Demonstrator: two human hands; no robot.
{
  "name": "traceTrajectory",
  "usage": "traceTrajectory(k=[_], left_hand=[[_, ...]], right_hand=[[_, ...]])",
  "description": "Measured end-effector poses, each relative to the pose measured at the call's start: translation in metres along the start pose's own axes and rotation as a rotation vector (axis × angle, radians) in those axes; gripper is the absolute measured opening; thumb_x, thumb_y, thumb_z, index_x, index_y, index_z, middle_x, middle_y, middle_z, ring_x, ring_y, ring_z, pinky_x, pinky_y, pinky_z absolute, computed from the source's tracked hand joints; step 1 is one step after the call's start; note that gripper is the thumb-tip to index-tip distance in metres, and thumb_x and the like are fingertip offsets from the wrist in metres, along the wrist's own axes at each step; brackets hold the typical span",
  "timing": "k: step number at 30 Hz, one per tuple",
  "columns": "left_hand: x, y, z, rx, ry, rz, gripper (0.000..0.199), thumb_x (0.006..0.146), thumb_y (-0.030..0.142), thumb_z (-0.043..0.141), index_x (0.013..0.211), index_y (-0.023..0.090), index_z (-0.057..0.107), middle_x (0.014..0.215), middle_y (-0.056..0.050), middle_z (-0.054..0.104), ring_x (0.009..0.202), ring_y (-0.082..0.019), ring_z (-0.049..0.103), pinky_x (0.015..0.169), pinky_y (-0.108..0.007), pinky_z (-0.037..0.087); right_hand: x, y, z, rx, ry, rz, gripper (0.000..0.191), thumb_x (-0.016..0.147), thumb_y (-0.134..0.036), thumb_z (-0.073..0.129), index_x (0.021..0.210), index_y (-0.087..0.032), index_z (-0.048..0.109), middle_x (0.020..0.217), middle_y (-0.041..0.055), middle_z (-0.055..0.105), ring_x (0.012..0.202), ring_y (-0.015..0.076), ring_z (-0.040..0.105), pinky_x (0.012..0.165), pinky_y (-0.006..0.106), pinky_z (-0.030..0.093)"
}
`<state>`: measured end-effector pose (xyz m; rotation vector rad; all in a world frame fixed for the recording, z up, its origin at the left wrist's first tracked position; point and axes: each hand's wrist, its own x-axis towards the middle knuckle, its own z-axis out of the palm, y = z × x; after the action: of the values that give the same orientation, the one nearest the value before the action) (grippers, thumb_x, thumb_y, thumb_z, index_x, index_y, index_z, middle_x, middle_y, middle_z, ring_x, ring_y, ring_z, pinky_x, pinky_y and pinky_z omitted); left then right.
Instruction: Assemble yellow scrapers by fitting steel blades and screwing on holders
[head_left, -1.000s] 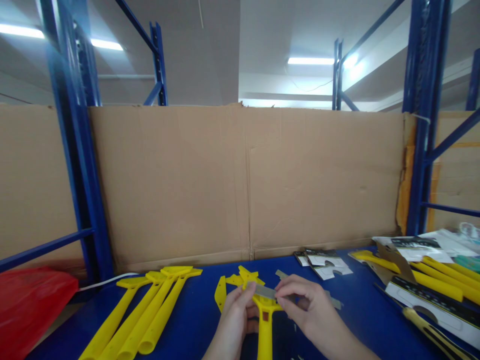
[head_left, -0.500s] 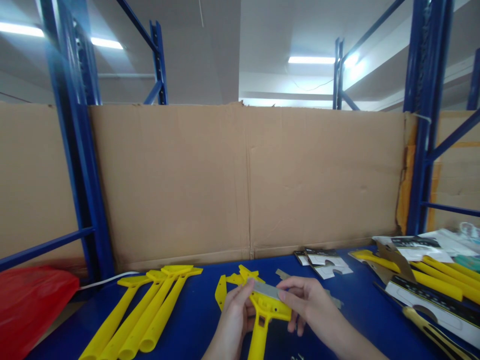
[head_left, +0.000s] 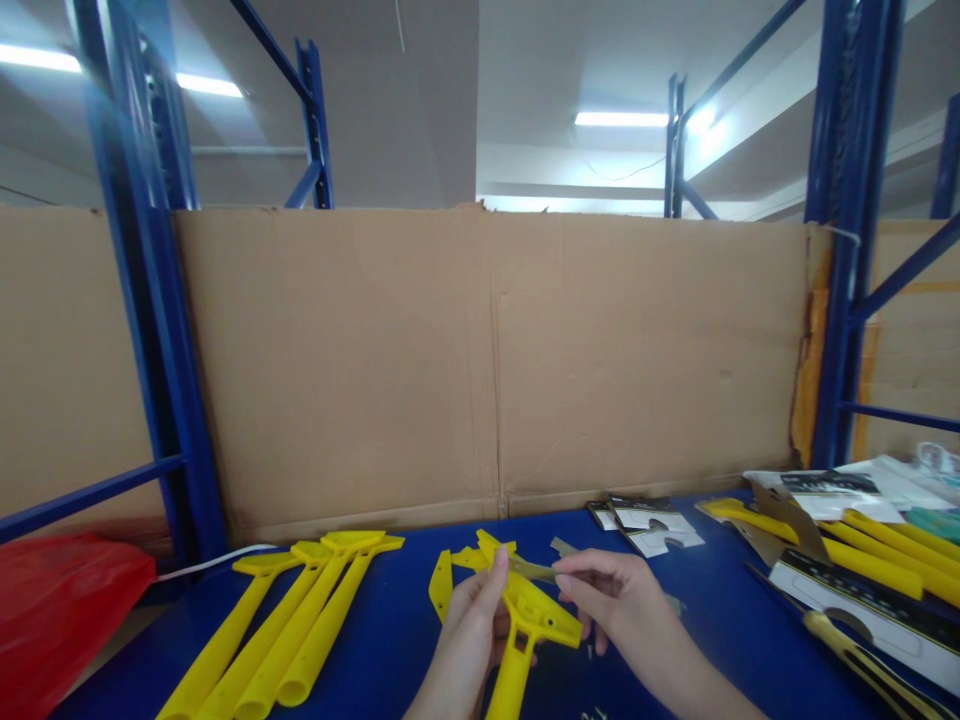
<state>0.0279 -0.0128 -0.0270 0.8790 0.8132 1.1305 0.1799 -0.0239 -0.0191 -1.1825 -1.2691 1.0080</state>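
My left hand [head_left: 466, 630] is closed around the head of a yellow plastic scraper handle [head_left: 538, 612], whose tube points toward me. Between the thumb and fingers of my right hand [head_left: 619, 598] is the right end of a thin metal blade [head_left: 532, 570]. The blade is turned nearly edge-on at the far side of the scraper head, close to my left thumb; whether it touches the head I cannot tell. Just beyond my left hand lie small yellow plastic plates [head_left: 441, 583]. Another metal strip [head_left: 562, 546] shows behind my right fingers.
Several yellow scraper handles [head_left: 324, 630] lie side by side on the blue table [head_left: 397, 620] at left, near a red bag [head_left: 75, 615]. Printed cards [head_left: 651, 524] lie at the back. At right are more yellow handles [head_left: 874, 568] and a cream-handled tool [head_left: 844, 645]. Cardboard [head_left: 337, 370] stands behind.
The blade lay flat across the scraper head earlier; my right hand has tilted it nearly edge-on toward the far side. More of the yellow head is uncovered now. My left hand keeps its hold.
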Motion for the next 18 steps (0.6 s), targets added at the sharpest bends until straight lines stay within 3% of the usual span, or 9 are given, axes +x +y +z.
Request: traceTrajectory(k=[4, 9, 11, 14, 18], left_hand=[[0.0008, 0.0013, 0.0005, -0.037, -0.006, -0.013, 0.044, 0.063, 0.051, 0.074, 0.078, 0.015, 0.055, 0.059, -0.004, 0.065, 0.045, -0.014, 0.058, 0.043, -0.023, 0.045], [0.0049, -0.0005, -0.0001, -0.092, 0.035, -0.004, 0.039, 0.059, 0.040, 0.078, 0.077, 0.016, 0.052, 0.063, -0.006, 0.067, 0.049, -0.016, 0.061, 0.042, -0.023, 0.045], [0.0063, -0.0018, -0.0008, -0.092, 0.042, -0.002, 0.038, 0.061, 0.040, 0.077, 0.078, 0.016, 0.053, 0.063, -0.006, 0.067, 0.051, -0.017, 0.063, 0.041, -0.022, 0.045], [0.0073, -0.0027, -0.0020, -0.083, 0.009, 0.004, 0.037, 0.064, 0.040, 0.076, 0.079, 0.014, 0.056, 0.064, -0.007, 0.068, 0.054, -0.018, 0.065, 0.042, -0.022, 0.045], [0.0073, -0.0015, -0.0015, -0.095, 0.029, 0.017, 0.035, 0.061, 0.036, 0.079, 0.076, 0.012, 0.058, 0.064, -0.006, 0.068, 0.053, -0.017, 0.064, 0.043, -0.022, 0.047]], right_hand=[[-0.0017, 0.0019, -0.0007, -0.091, 0.024, -0.092, 0.024, 0.062, -0.038, 0.072, 0.075, -0.019, 0.075, 0.068, 0.0003, 0.058, 0.043, 0.0088, 0.050, 0.031, 0.019, 0.040], [-0.0090, -0.0017, -0.0006, -0.187, -0.072, -0.165, 0.019, 0.073, -0.034, 0.062, 0.070, -0.020, 0.075, 0.074, 0.0024, 0.059, 0.047, 0.0092, 0.052, 0.034, 0.019, 0.040], [-0.0095, 0.0002, 0.0006, -0.161, -0.060, -0.122, 0.020, 0.071, -0.032, 0.062, 0.082, -0.020, 0.074, 0.072, 0.0016, 0.060, 0.047, 0.0091, 0.052, 0.034, 0.018, 0.039], [-0.0070, 0.0041, 0.0028, -0.092, -0.026, -0.031, 0.040, 0.067, -0.033, 0.065, 0.103, -0.018, 0.066, 0.072, 0.0000, 0.061, 0.044, 0.0084, 0.053, 0.034, 0.018, 0.038], [-0.0041, 0.0016, 0.0048, -0.035, -0.077, 0.106, 0.053, 0.065, -0.041, 0.066, 0.108, -0.011, 0.059, 0.063, -0.0016, 0.060, 0.037, 0.0084, 0.054, 0.033, 0.019, 0.039]])
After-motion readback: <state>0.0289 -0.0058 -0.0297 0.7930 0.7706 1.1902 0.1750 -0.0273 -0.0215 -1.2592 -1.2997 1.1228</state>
